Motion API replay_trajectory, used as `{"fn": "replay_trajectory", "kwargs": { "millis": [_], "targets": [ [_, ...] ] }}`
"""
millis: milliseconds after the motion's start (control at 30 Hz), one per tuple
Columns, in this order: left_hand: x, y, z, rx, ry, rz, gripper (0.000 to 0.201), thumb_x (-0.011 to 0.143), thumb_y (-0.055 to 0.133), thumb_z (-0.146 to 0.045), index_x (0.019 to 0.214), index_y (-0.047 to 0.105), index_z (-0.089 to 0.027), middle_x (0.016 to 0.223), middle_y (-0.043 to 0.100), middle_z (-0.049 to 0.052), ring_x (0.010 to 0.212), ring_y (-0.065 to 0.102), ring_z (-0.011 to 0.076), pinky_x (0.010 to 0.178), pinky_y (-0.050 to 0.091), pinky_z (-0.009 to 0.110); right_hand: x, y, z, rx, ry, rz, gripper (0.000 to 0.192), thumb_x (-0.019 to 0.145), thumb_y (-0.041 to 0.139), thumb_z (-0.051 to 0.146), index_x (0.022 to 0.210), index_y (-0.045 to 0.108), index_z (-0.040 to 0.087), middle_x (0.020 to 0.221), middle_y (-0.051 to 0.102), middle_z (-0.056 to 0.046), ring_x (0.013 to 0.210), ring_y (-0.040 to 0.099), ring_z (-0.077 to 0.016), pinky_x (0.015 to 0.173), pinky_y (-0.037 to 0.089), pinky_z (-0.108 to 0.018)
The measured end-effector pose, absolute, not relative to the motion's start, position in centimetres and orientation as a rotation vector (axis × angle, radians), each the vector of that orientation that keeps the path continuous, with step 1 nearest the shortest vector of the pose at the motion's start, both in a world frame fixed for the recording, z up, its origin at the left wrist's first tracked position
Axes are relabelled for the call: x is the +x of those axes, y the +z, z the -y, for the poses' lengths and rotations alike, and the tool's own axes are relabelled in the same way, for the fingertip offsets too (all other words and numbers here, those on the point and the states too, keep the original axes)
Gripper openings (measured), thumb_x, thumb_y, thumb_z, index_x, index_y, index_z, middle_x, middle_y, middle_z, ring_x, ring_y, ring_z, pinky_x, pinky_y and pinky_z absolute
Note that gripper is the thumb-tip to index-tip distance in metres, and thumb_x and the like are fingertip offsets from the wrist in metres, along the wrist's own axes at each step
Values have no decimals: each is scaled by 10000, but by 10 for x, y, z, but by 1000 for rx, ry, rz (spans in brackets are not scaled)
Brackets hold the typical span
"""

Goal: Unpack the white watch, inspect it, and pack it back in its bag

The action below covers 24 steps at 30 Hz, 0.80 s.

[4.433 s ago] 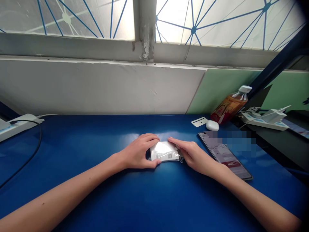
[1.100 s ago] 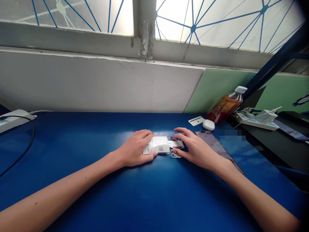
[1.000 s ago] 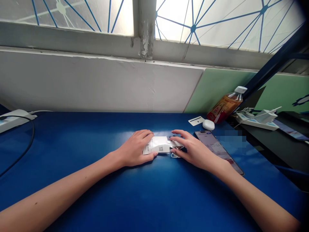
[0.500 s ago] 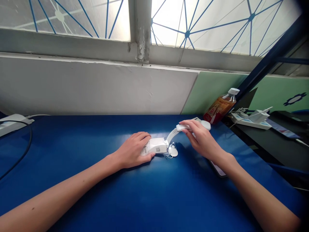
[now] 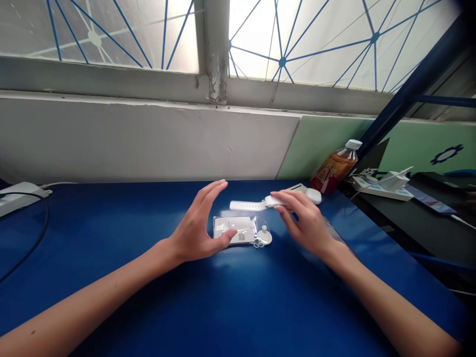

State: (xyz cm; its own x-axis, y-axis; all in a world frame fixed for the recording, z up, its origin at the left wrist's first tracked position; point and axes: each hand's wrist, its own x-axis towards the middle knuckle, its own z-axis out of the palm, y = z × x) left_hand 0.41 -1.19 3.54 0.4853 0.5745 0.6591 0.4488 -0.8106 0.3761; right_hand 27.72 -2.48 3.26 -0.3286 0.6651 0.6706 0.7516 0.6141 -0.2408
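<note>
We've got the blue tabletop with a clear bag as our marker. Left hand sits at the bag's left edge, fingers spread loose, thumb on it. Right hand, just right of it, pinches the white strap above the bag, so the strap's out; small bits look left inside.

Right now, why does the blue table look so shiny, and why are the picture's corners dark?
Head view: bright windows behind throw pale glare onto the blue table near the clear packet; the right hand looks slightly soft; the wide lens bends the edges and darkens the right corners.
</note>
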Motion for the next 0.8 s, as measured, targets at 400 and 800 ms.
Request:
{"fn": "replay_trajectory", "kwargs": {
  "millis": [400,800],
  "targets": [
    [26,54,43,2613,593,-824,245,966,457,-301,1140,599,-203,981,700,48,861,658,205,775,497,316,249,41,53,-759,-25,2042,98,795,719,228,875,675,195,724,742,-45,594,674,-166,560,524,-268],
    [38,57,51,1534,682,-629,335,993,410,-409,1002,622,-150,855,689,68,659,660,158,646,518,281,207,95,26,-882,635,1623,325,797,675,464,605,654,203,498,544,23,440,468,-107,410,380,-247]
  ]
}}
